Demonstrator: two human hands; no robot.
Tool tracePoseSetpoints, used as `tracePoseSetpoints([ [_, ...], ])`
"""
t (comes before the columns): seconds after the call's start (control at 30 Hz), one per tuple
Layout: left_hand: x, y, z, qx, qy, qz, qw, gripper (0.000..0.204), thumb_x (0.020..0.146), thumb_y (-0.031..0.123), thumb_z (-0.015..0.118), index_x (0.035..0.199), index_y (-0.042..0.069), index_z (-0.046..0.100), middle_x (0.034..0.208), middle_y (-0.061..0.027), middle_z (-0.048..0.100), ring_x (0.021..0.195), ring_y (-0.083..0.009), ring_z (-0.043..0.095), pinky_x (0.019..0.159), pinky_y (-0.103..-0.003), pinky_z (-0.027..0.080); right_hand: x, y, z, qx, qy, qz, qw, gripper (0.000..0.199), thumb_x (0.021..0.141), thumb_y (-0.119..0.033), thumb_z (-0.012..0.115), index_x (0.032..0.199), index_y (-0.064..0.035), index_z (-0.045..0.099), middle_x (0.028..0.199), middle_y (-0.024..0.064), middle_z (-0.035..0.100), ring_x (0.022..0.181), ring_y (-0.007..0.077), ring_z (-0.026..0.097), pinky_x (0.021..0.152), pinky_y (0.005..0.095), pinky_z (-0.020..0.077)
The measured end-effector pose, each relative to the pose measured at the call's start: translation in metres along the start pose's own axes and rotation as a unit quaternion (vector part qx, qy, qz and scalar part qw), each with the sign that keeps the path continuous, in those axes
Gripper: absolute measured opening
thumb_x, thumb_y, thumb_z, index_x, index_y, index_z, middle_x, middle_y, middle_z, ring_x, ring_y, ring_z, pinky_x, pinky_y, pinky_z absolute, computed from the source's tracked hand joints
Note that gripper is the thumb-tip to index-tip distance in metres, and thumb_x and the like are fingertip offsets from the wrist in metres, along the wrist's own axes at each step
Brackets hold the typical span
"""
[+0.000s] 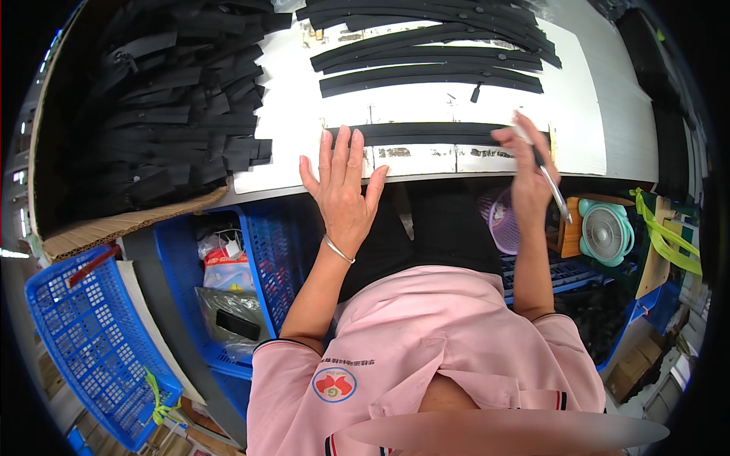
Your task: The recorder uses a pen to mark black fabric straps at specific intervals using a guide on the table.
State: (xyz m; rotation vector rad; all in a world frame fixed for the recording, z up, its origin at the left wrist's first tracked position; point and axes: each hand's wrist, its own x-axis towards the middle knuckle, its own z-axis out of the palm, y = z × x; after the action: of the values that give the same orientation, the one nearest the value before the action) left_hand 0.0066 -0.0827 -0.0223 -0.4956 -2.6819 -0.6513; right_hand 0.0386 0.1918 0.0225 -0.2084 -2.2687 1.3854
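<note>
A long black zipper (426,134) lies straight across the white board (578,114), near its front edge. My left hand (344,171) rests flat with fingers spread, its fingertips on the zipper's left end. Over the right end, my right hand (528,163) is closed around a silver and black pen (553,186), whose silver end points down toward me. Whether the pen's other end touches the zipper, I cannot tell. Farther back on the board, several more black zippers (426,81) lie side by side, and a small pull tab (476,93) hangs from the nearest one.
At the left, a cardboard box (129,222) holds a heap of black strips (167,118). Blue baskets (245,228) stand below the table, one containing a phone (237,324). To the lower right are a purple basket (502,228) and a turquoise fan (607,232).
</note>
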Motion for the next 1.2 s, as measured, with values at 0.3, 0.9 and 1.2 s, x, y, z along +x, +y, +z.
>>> tracePoseSetpoints([
  [0.3, 0.001, 0.002, 0.002, -0.016, 0.018, -0.012, 1.000, 0.063, 0.090, 0.036, 0.076, 0.144, 0.008, 0.059, 0.149, -0.0096, 0.056, 0.146, -0.0298, 0.043, 0.120, -0.058, 0.013, 0.017, -0.031, 0.123, 0.156, -0.149, 0.047, 0.975, 0.014, 0.098, -0.009, 0.068, 0.105, 0.0020, 0.073, 0.091, 0.0043, 0.072, 0.069, 0.0061, 0.062, 0.058, 0.0222, 0.0464],
  [0.9, 0.000, 0.001, 0.003, -0.012, 0.038, -0.016, 0.999, 0.060, 0.091, 0.040, 0.073, 0.140, 0.009, 0.062, 0.146, -0.0075, 0.059, 0.143, -0.0283, 0.046, 0.120, -0.058, 0.014, 0.015, -0.028, 0.132, 0.073, -0.156, -0.020, 0.985, 0.014, 0.097, -0.010, 0.069, 0.094, 0.0039, 0.072, 0.087, 0.0054, 0.074, 0.061, 0.0081, 0.060, 0.055, 0.0250, 0.0472],
  [1.2, 0.001, 0.002, 0.003, -0.009, 0.031, -0.015, 0.999, 0.060, 0.091, 0.039, 0.074, 0.141, 0.009, 0.062, 0.146, -0.0085, 0.059, 0.144, -0.0291, 0.045, 0.119, -0.058, 0.014, 0.014, -0.025, 0.129, 0.060, -0.208, -0.039, 0.976, 0.021, 0.092, -0.010, 0.070, 0.077, 0.0058, 0.070, 0.085, 0.0050, 0.076, 0.051, 0.0129, 0.059, 0.047, 0.0281, 0.0415],
])
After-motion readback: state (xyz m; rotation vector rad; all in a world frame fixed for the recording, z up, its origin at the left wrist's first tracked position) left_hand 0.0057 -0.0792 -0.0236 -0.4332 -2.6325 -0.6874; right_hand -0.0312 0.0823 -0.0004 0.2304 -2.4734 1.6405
